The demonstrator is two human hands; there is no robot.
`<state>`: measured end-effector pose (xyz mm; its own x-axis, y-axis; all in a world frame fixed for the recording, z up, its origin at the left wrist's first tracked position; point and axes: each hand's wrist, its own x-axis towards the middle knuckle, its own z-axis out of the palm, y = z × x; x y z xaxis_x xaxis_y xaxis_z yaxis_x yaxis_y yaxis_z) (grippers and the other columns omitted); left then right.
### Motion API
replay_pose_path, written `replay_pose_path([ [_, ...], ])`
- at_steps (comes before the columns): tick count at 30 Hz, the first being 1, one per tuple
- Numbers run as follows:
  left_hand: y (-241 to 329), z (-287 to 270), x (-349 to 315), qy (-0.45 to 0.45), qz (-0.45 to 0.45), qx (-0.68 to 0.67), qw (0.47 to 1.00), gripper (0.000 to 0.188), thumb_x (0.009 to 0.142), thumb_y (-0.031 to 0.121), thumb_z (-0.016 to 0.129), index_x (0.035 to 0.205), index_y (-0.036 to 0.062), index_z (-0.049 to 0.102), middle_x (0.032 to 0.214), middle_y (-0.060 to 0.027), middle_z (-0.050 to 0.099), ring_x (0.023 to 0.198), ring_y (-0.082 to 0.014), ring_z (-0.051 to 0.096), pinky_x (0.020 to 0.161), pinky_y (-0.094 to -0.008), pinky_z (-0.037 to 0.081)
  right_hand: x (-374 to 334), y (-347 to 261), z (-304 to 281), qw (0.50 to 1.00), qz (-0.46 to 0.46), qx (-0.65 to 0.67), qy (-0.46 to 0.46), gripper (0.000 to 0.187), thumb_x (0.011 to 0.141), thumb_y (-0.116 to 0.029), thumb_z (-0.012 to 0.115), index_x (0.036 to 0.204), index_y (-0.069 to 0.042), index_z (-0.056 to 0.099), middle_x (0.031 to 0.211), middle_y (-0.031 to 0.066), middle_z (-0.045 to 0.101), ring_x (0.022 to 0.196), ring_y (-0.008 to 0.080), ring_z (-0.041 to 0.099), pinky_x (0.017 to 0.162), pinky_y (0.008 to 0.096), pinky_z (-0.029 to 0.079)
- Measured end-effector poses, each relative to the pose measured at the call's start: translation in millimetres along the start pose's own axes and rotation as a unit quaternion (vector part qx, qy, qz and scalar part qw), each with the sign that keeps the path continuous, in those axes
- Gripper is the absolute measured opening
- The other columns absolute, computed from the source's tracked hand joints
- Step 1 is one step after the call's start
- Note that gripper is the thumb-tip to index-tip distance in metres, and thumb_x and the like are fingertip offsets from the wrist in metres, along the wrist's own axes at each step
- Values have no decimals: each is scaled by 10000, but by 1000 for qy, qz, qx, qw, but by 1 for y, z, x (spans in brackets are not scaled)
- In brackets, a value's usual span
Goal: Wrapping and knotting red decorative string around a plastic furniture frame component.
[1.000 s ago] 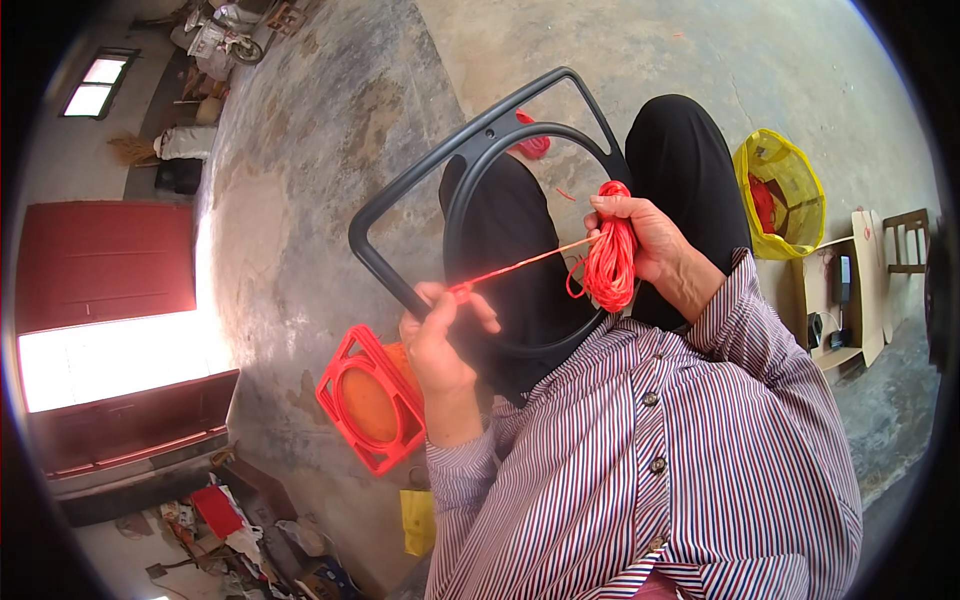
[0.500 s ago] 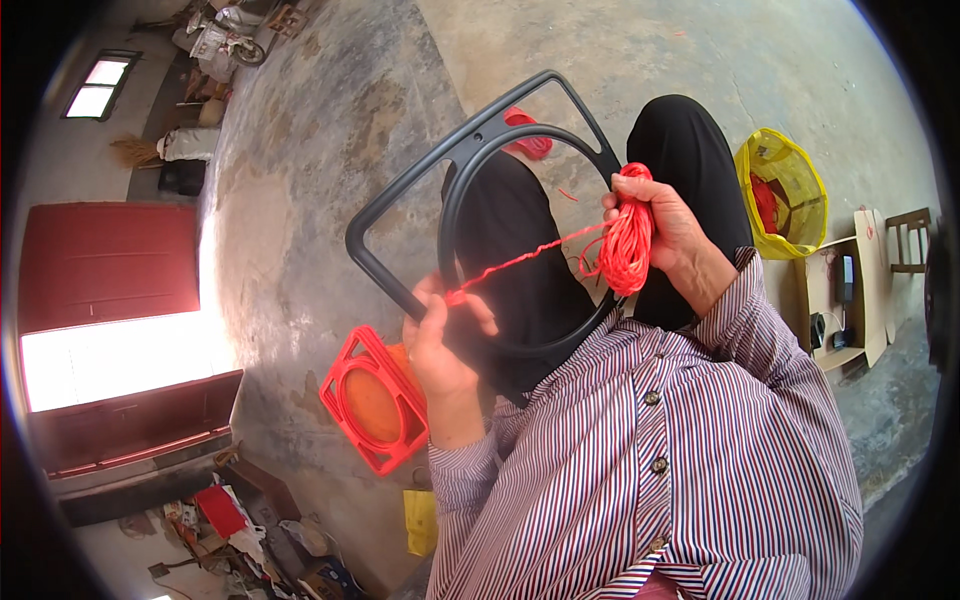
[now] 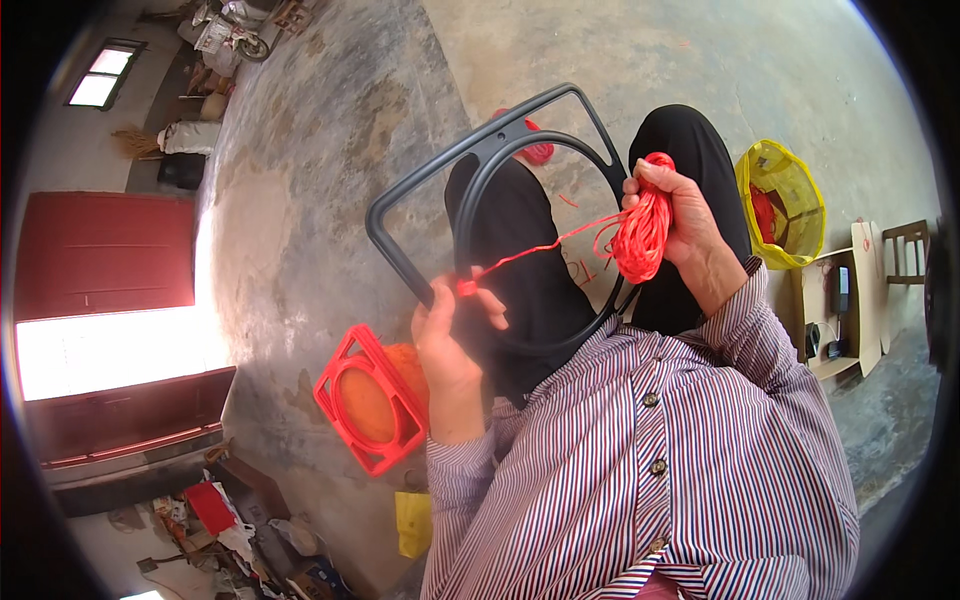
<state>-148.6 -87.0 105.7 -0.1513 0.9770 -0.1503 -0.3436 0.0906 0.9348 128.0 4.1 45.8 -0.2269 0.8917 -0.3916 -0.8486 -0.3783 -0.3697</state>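
Note:
A dark grey plastic frame (image 3: pixel 408 187), a round ring joined to a squared outer bar, rests tilted over my lap. My left hand (image 3: pixel 452 345) grips the frame's left side, thumb up, where a few red turns of cord (image 3: pixel 467 287) wrap the ring. From there a strand of red cord (image 3: pixel 540 247) runs across the ring's opening to the right. It leads to a looped bundle of red cord (image 3: pixel 640 232), which my right hand (image 3: pixel 685 220) holds at its top, fingers closed around it. My left fingertips are partly blurred.
On the floor at my left stands a red plastic frame with an orange disc (image 3: pixel 372 400), near a yellow bag (image 3: pixel 412 522). A yellow basket (image 3: pixel 808 215) with red material inside and an open cardboard box (image 3: pixel 855 300) are at the right. A red object (image 3: pixel 538 152) lies beyond my knees.
My right hand has moved slightly right with the cord bundle. The grey frame has shifted a little right and down. The strand still runs between both hands.

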Motion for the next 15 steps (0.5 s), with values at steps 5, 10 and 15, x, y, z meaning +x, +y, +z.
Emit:
replay_pose_path([
  [5, 3, 4, -2, -43, 9, -8, 999, 480, 997, 353, 471, 1237, -63, 490, 802, -199, 647, 612, -241, 615, 573, -308, 506, -22, 26, 44, 982, 30, -181, -53, 150, 831, -83, 695, 892, -29, 570, 768, 67, 619, 648, 152, 623, 617, 288, 527],
  [10, 2, 21, -4, -33, 34, -1, 999, 515, 1005, 323, 469, 1392, 4, 350, 1100, -214, 610, 701, -255, 632, 604, -299, 510, -33, 58, 73, 918, -35, -337, -205, 360, 777, 1, 762, 1027, -45, 508, 884, 74, 654, 728, 143, 647, 653, 320, 537],
  [15, 0, 28, -8, -55, 52, -33, 997, 509, 1001, 281, 475, 1413, 22, 323, 1263, -172, 525, 768, -268, 631, 671, -356, 535, -34, 64, 101, 901, 36, -377, -211, 383, 749, 0, 756, 1025, -29, 493, 805, 47, 628, 745, 119, 636, 648, 280, 523],
])
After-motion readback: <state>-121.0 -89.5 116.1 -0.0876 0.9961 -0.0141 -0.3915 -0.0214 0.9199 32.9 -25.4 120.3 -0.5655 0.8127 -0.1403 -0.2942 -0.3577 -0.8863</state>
